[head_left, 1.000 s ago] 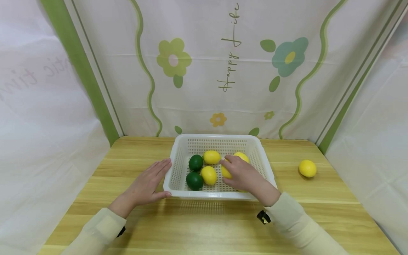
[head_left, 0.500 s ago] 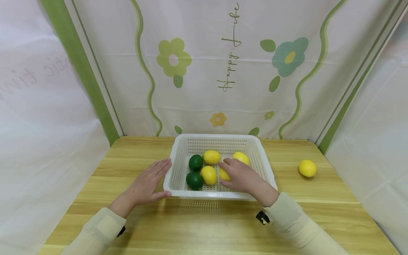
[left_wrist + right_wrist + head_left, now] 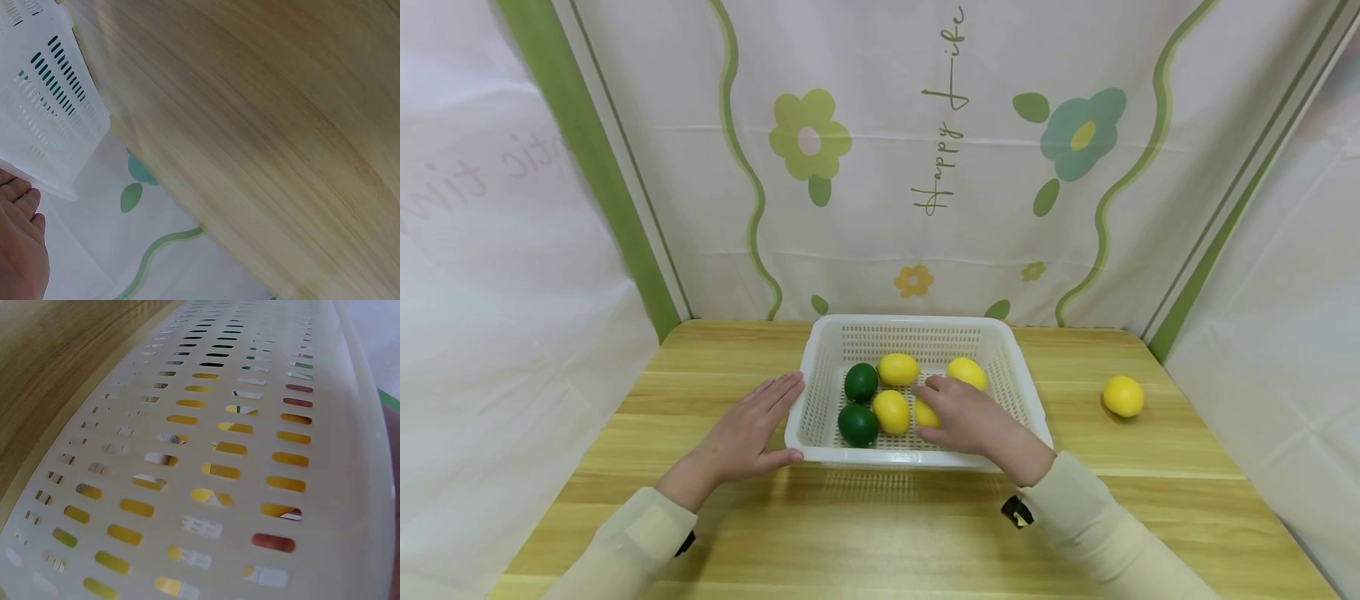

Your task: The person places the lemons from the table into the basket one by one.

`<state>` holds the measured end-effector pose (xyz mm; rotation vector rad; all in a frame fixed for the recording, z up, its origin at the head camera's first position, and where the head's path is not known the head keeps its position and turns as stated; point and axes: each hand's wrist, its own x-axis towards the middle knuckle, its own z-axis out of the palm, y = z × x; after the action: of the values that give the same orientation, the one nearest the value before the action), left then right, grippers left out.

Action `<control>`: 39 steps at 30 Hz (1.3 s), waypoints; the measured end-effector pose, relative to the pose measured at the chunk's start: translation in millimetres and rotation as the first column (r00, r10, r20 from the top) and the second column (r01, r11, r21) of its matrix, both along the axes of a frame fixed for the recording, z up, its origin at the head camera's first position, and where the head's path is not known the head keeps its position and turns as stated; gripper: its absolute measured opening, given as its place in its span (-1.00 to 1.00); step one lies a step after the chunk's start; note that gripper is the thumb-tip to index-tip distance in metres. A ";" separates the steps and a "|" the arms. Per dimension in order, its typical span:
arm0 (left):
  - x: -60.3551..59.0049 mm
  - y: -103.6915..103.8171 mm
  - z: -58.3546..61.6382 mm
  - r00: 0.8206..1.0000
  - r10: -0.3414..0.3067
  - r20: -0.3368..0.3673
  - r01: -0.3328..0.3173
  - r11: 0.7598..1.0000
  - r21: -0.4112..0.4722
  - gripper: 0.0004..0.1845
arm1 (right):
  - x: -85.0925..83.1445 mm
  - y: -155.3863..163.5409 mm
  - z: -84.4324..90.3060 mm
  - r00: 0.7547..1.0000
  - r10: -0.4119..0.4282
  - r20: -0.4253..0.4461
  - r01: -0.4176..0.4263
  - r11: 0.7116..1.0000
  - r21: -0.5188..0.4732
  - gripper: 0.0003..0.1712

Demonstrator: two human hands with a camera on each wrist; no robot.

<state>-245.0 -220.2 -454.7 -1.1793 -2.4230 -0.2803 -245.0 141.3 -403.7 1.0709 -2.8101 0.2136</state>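
Note:
A white slotted plastic basket (image 3: 910,457) stands on the table. My left hand (image 3: 741,433) rests against its left rim with fingers extended; the left wrist view shows that hand (image 3: 22,250) beside the basket wall (image 3: 37,125). Reaching inside from the right, my right hand (image 3: 973,421) curls its fingers and thumb over a yellow lemon (image 3: 926,414), part of which is hidden. Further lemons lie behind (image 3: 898,369), to its left (image 3: 891,412) and at the back right (image 3: 967,373). Two dark green fruits (image 3: 861,382) sit at the left. Through the slots in the right wrist view, yellow fruit (image 3: 125,534) shows.
A single lemon (image 3: 1123,396) lies on the wooden table (image 3: 880,542) to the right of the basket. Behind the table hangs a white curtain (image 3: 880,208) with printed flowers, and more cloth hangs at both sides.
My right hand has shifted slightly left and toward the front of the basket, with the lemon under it moving along. The left hand stays in place.

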 end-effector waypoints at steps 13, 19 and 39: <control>0.0 0.1 -0.2 1.000 -0.005 -0.006 0.005 1.000 0.003 0.03 | 1.2 1.6 1.0 1.000 0.030 -0.007 -0.030 0.999 -0.021 -0.41; 0.6 0.2 -0.3 1.000 0.001 0.003 -0.001 1.000 -0.001 0.03 | 1.1 5.3 2.2 0.999 0.035 -0.010 -0.035 0.999 -0.041 -0.41; 0.6 1.3 1.3 1.000 0.002 -0.003 -0.002 1.000 -0.002 0.03 | 7.1 28.9 17.2 0.995 0.013 -0.101 -0.021 0.997 -0.073 -0.42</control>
<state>-244.3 -218.8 -453.4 -1.1768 -2.4225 -0.2755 -237.9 170.2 -386.5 1.0592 -2.6835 0.2553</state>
